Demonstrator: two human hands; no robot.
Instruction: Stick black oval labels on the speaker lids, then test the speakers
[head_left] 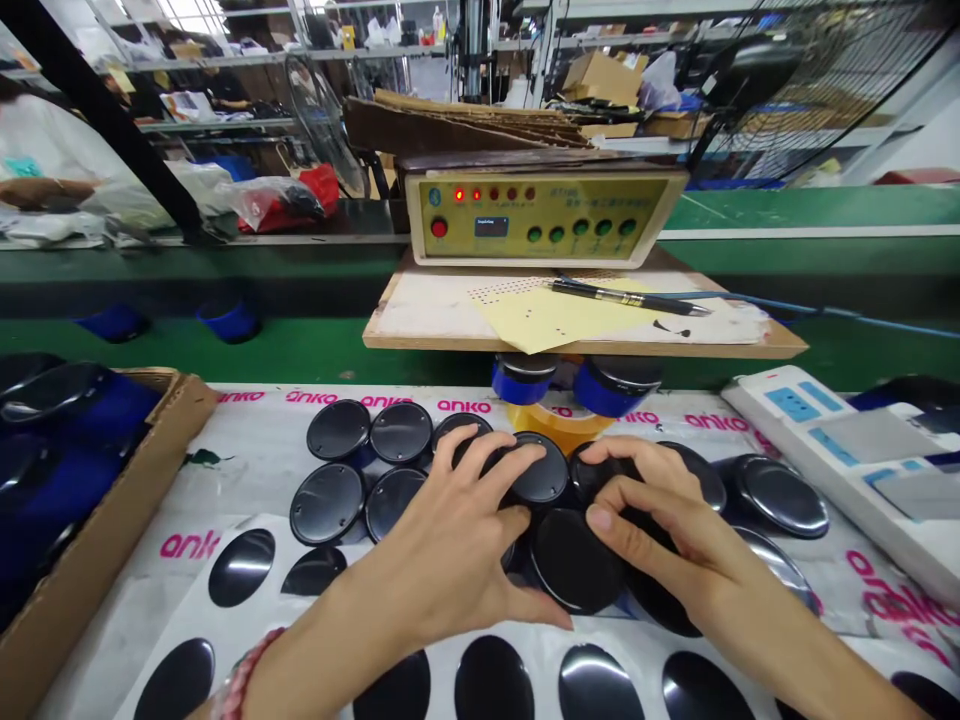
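My left hand (457, 540) is spread over a cluster of round blue pieces with glossy black tops, its fingertips over a black top (541, 468). Its thumb points toward the near side of a plain black disc (576, 560). My right hand (675, 530) is curled, thumb and forefinger pinched together at that disc's right edge; anything between them is too small to make out. Its other fingers lie over another black top (600, 468). In front lies a white sheet (442, 625) of black round stickers (493, 680). More black-topped pieces (337, 430) stand to the left.
A tester box (547, 220) with red lights sits on a wooden board (585, 348), beside a pen (630, 298) and yellow paper (555, 315). A cardboard box (97, 510) of blue pieces stands left. At right lies a white power strip (847, 470). Behind runs a green conveyor (300, 355).
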